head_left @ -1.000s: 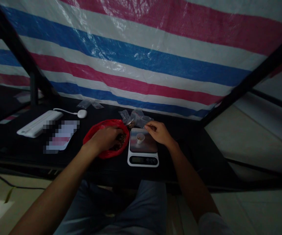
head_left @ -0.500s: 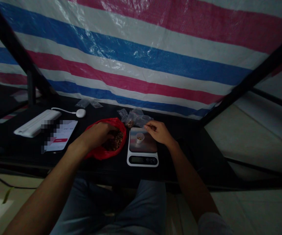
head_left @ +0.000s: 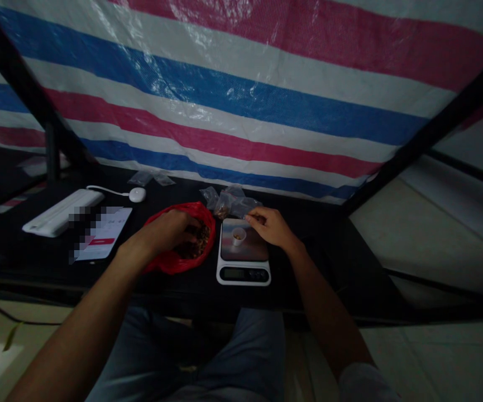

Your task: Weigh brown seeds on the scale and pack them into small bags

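Note:
My left hand reaches over the rim of a red plastic bag. Its thumb and forefinger are apart, just above the small brown pieces inside; the other fingers are mostly hidden. Beside the bag stands a white digital scale with a metal plate. On that plate sits a small clear cup with a few brown bits in it. My right hand hovers at the plate's back right corner, thumb and forefinger pinched together. Whatever is between those fingertips is too small to make out.
Clear zip bags, one with brown pieces, lie behind the scale. More clear bags are farther left. A phone, a white power strip-like block and a round white piece on a cable occupy the left. A striped sheet hangs behind.
My left fingers have shifted slightly lower in the red bag. The right hand keeps its pinch by the scale; the whole view has moved a little.

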`<state>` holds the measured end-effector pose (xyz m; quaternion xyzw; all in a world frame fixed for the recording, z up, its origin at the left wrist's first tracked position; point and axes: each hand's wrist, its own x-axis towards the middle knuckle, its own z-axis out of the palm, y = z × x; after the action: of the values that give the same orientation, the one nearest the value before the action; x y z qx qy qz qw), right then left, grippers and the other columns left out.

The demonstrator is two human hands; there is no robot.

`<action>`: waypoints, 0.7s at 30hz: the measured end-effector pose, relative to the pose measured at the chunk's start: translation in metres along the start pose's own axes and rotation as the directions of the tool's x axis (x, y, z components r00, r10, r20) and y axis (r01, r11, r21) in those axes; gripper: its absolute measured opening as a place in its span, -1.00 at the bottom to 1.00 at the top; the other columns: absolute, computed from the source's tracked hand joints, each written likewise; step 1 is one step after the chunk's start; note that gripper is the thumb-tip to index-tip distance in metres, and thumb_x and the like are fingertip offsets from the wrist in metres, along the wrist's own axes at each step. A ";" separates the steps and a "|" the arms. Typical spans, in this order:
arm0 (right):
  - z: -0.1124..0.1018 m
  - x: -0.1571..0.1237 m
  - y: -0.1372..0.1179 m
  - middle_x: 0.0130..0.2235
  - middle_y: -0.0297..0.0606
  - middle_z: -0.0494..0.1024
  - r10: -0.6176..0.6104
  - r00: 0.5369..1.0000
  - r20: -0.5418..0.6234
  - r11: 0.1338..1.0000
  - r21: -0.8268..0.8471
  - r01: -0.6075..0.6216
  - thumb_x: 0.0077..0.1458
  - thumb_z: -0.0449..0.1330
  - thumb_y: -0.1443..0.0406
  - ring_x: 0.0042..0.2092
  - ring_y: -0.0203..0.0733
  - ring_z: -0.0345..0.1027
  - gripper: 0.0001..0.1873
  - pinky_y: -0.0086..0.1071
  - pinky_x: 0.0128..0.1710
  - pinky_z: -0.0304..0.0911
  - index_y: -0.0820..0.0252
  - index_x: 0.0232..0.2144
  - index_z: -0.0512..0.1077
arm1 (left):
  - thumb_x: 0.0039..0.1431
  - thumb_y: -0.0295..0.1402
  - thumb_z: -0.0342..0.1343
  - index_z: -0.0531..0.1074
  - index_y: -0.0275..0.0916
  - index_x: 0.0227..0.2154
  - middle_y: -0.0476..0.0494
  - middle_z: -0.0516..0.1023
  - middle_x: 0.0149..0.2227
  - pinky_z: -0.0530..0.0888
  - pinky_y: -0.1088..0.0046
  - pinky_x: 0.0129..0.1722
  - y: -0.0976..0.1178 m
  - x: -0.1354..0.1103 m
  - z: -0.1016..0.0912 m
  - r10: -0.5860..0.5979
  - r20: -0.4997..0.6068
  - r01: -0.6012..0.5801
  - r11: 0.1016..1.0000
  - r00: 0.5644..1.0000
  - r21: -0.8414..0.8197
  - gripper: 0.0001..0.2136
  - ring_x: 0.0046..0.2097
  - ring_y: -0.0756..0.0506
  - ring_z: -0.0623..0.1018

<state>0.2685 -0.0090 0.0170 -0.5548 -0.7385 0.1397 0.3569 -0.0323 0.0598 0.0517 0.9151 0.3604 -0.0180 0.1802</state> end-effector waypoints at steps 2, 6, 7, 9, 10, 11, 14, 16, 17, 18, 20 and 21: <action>0.000 0.000 0.000 -0.40 -0.26 0.57 0.000 1.000 0.005 1.000 0.003 0.000 0.27 0.19 0.25 -0.41 -0.27 0.33 -0.79 -0.38 -0.36 0.17 0.22 -0.35 0.58 | 0.23 -0.39 0.15 0.64 -0.16 -0.02 -0.18 0.71 -0.04 0.47 0.43 -0.07 0.003 0.000 -0.003 -0.003 0.011 0.003 1.000 1.000 0.002 -0.70 -0.04 -0.18 0.67; 0.000 0.000 0.000 -0.41 -0.28 0.56 0.013 1.000 0.010 1.000 0.002 -0.013 0.26 0.20 0.26 -0.41 -0.28 0.33 -0.79 -0.39 -0.37 0.17 0.21 -0.37 0.57 | 0.25 -0.38 0.11 0.63 -0.15 0.02 -0.20 0.70 -0.02 0.46 0.45 -0.08 0.009 -0.001 -0.007 -0.030 0.027 0.030 0.999 0.999 0.016 -0.67 -0.03 -0.18 0.67; -0.001 0.000 0.000 -0.40 -0.27 0.57 0.014 1.000 0.011 1.000 -0.001 -0.014 0.26 0.20 0.26 -0.41 -0.28 0.33 -0.79 -0.39 -0.37 0.17 0.21 -0.36 0.57 | 0.25 -0.38 0.10 0.63 -0.15 0.01 -0.20 0.71 -0.03 0.47 0.45 -0.09 0.011 -0.001 -0.008 -0.034 0.031 0.033 0.999 0.999 0.018 -0.67 -0.04 -0.18 0.67; 0.000 0.000 0.000 -0.40 -0.27 0.57 0.010 1.000 0.011 1.000 0.000 -0.010 0.27 0.20 0.25 -0.40 -0.27 0.34 -0.79 -0.39 -0.37 0.17 0.21 -0.36 0.57 | 0.25 -0.40 0.09 0.64 -0.14 0.00 -0.19 0.72 -0.06 0.47 0.44 -0.10 0.012 -0.002 -0.009 -0.034 0.036 0.033 0.999 0.999 0.013 -0.67 -0.07 -0.19 0.68; 0.000 0.000 0.001 -0.40 -0.27 0.57 0.007 1.000 0.012 1.000 0.002 -0.007 0.27 0.19 0.25 -0.40 -0.27 0.34 -0.79 -0.39 -0.36 0.18 0.21 -0.35 0.57 | 0.25 -0.40 0.08 0.64 -0.14 -0.01 -0.19 0.72 -0.06 0.48 0.43 -0.09 0.012 -0.002 -0.010 -0.028 0.034 0.028 1.000 0.999 0.009 -0.67 -0.07 -0.19 0.68; 0.000 0.000 0.001 -0.40 -0.27 0.57 0.005 1.000 0.012 1.000 0.004 -0.005 0.27 0.19 0.24 -0.40 -0.27 0.34 -0.79 -0.39 -0.36 0.18 0.21 -0.34 0.57 | 0.25 -0.41 0.08 0.64 -0.14 -0.01 -0.19 0.71 -0.06 0.48 0.42 -0.08 0.012 -0.002 -0.010 -0.018 0.027 0.018 1.000 0.999 0.008 -0.67 -0.06 -0.20 0.68; 0.000 0.000 0.001 -0.39 -0.27 0.58 0.003 1.000 0.014 1.000 0.003 -0.003 0.27 0.20 0.24 -0.40 -0.27 0.35 -0.79 -0.39 -0.36 0.17 0.21 -0.34 0.57 | 0.25 -0.41 0.10 0.66 -0.13 -0.05 -0.16 0.72 -0.09 0.47 0.43 -0.09 0.015 -0.002 -0.014 0.038 -0.007 -0.038 0.999 0.999 0.000 -0.71 -0.07 -0.19 0.68; 0.001 0.000 0.001 -0.39 -0.27 0.58 0.005 1.000 0.019 1.000 0.004 -0.005 0.27 0.19 0.24 -0.39 -0.27 0.35 -0.79 -0.39 -0.36 0.18 0.20 -0.34 0.57 | 0.26 -0.41 0.12 0.67 -0.14 -0.11 -0.13 0.73 -0.14 0.47 0.45 -0.14 0.021 0.001 -0.018 0.089 -0.034 -0.090 0.996 0.995 -0.017 -0.75 -0.13 -0.16 0.68; 0.001 0.000 0.000 -0.38 -0.27 0.59 0.005 1.000 0.020 1.000 0.005 -0.006 0.27 0.19 0.24 -0.38 -0.26 0.36 -0.79 -0.39 -0.35 0.18 0.20 -0.35 0.57 | 0.26 -0.41 0.13 0.67 -0.15 -0.12 -0.13 0.73 -0.16 0.47 0.46 -0.15 0.026 0.003 -0.021 0.118 -0.053 -0.120 0.992 0.992 -0.026 -0.76 -0.15 -0.15 0.67; 0.001 0.000 0.000 -0.38 -0.26 0.59 0.006 1.000 0.022 1.000 0.004 -0.006 0.27 0.19 0.24 -0.38 -0.26 0.36 -0.79 -0.39 -0.35 0.17 0.20 -0.35 0.57 | 0.26 -0.42 0.14 0.66 -0.16 -0.12 -0.13 0.72 -0.15 0.47 0.45 -0.13 0.031 0.005 -0.023 0.144 -0.074 -0.147 0.989 0.987 -0.036 -0.77 -0.15 -0.15 0.67; 0.000 0.000 0.000 -0.39 -0.27 0.58 0.006 1.000 0.025 1.000 -0.001 -0.006 0.28 0.19 0.24 -0.39 -0.26 0.35 -0.78 -0.39 -0.36 0.16 0.21 -0.36 0.57 | 0.24 -0.43 0.16 0.65 -0.16 -0.08 -0.14 0.72 -0.10 0.47 0.43 -0.07 0.042 0.012 -0.028 0.189 -0.112 -0.197 0.978 0.976 -0.062 -0.75 -0.10 -0.17 0.66; 0.000 0.000 0.000 -0.40 -0.27 0.57 0.005 1.000 0.024 1.000 -0.003 -0.005 0.27 0.18 0.25 -0.40 -0.27 0.34 -0.77 -0.39 -0.37 0.15 0.22 -0.37 0.56 | 0.23 -0.43 0.18 0.65 -0.16 -0.06 -0.13 0.72 -0.09 0.47 0.43 -0.04 0.048 0.015 -0.029 0.211 -0.123 -0.221 0.972 0.970 -0.082 -0.74 -0.07 -0.18 0.65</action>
<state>0.2682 -0.0087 0.0170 -0.5555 -0.7416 0.1461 0.3467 0.0083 0.0473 0.0916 0.9388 0.2686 0.0708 0.2037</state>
